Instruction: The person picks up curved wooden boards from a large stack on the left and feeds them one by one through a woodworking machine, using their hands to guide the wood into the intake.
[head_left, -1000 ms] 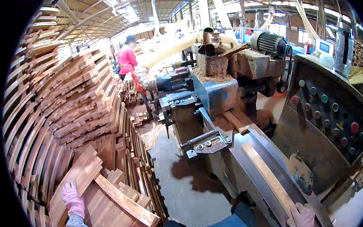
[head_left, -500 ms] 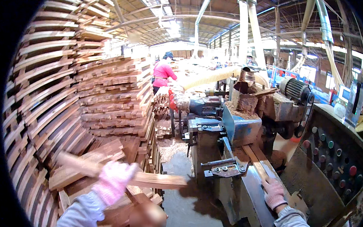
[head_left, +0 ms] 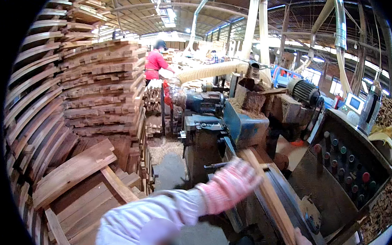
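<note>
A wooden board (head_left: 274,201) lies at a slant above the metal bed (head_left: 294,193) of a woodworking machine. My left hand (head_left: 235,185), in a pink knitted glove and somewhat blurred, reaches across from the left and has its fingers closed at the board's far part. At the lower edge my right hand (head_left: 302,241), only partly in view, grips the near end. Beyond the board stands the machine's blue housing (head_left: 245,126), heaped with sawdust. A bit of pale wood (head_left: 266,166) shows behind the board near the housing.
Tall stacks of wooden pieces (head_left: 102,90) rise on the left, with loose planks (head_left: 75,172) lying nearer. A control panel (head_left: 342,167) with several buttons stands right. A ribbed hose (head_left: 211,71) crosses behind the machine. A person in red (head_left: 155,62) works farther back.
My left hand has swung right from the plank pile, bringing the board over the machine bed. My right hand has drawn back from the strip in the machine to the board's near end.
</note>
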Tool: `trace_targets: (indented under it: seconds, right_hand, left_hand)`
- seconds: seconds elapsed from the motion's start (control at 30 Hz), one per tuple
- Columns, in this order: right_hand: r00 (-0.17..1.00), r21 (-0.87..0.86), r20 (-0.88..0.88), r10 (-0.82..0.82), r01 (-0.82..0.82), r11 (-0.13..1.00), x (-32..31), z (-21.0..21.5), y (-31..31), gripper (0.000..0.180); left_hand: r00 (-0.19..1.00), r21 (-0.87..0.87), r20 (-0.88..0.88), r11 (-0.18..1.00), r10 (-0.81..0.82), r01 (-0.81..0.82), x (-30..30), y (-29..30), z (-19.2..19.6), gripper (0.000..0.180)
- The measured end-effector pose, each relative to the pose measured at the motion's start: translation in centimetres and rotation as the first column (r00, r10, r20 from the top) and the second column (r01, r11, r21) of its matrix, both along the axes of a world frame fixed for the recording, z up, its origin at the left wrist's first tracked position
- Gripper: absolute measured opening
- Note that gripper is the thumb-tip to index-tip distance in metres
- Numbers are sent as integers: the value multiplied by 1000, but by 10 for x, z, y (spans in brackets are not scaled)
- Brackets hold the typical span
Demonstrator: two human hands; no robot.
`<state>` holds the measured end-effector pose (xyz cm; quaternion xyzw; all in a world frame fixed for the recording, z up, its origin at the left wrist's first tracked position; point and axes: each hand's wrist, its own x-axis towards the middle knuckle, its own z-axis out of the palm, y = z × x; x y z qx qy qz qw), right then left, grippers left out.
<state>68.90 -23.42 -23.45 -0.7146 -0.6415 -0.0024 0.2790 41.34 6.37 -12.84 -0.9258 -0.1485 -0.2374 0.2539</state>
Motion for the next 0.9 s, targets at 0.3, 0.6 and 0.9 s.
trace_targets:
  seconds: [0.3, 0.6, 0.9]
  right_hand:
    - [871, 32, 236, -432, 437, 899, 70, -67, -2, 80]
    - [946, 209, 202, -253, 211, 955, 58, -42, 269, 74]
    - [956, 134, 269, -117, 83, 987, 43, -47, 66, 76]
  left_hand:
    - [586, -158, 63, 588, 808, -794, -294, 50, -8, 63]
    - [-182, -217, -275, -245, 944, -945, -480, -13, -69, 104]
    - [-177, -209, -260, -234, 949, -949, -515, -6, -87, 115]
